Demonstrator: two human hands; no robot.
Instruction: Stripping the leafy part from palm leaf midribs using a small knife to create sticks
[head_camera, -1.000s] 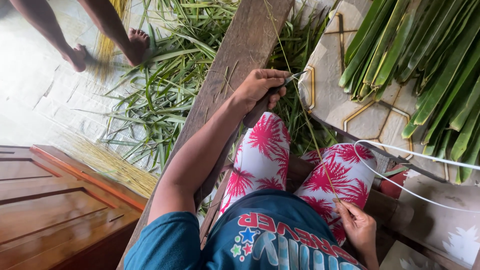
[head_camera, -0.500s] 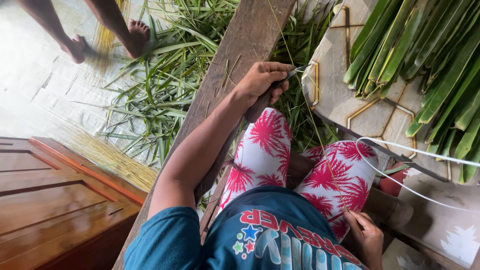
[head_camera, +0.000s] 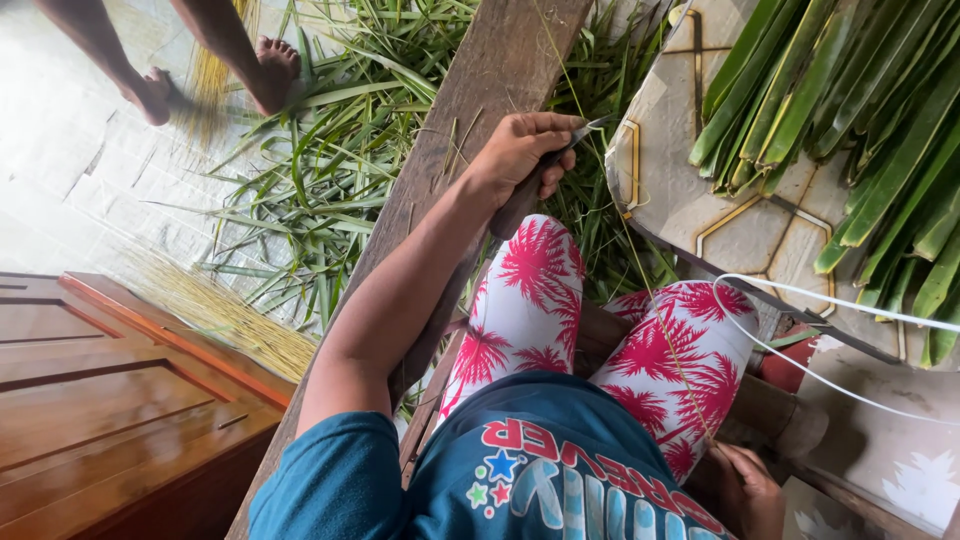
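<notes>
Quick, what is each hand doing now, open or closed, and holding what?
Left hand: closed around a dark knife handle, pressing a thin leaf rib.
Right hand: closed, pinching the lower end of the same rib.

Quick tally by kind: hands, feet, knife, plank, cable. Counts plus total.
Hands, left hand and right hand: 2
Another person's bare feet: 2
Knife: 1
Wooden plank: 1
White cable: 1
Total: 7
</notes>
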